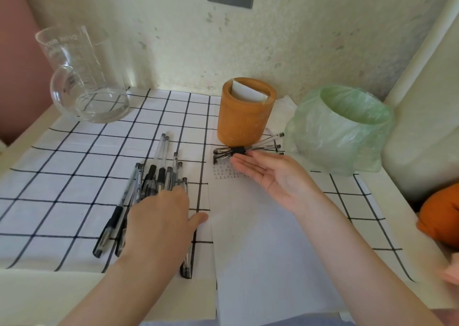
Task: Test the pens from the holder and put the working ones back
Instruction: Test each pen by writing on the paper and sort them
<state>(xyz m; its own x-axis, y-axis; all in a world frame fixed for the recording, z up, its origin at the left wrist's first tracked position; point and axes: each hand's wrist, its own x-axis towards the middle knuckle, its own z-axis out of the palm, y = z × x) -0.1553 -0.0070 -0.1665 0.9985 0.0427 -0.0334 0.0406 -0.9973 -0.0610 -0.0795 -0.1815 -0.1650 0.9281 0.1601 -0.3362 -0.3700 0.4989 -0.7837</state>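
Head view, looking down at a worktop (pixel 49 296) covered with a checked cloth (pixel 62 189). Centre right, the orange holder (pixel 244 117) stands with only a white card inside and no pens visible, so nothing appears returned yet. A small bunch of pens (pixel 250 149) lies at its foot, probably already tested, above rows of small test marks (pixel 224 173) on a white sheet (pixel 248 239). A larger pile of pens (pixel 161 176) lies centre left, likely still waiting. The left hand (pixel 161 219) rests palm down on that pile, fingers extended, gripping nothing. The right hand (pixel 270 176) lies open, palm turned up, fingertips just beside the small bunch.
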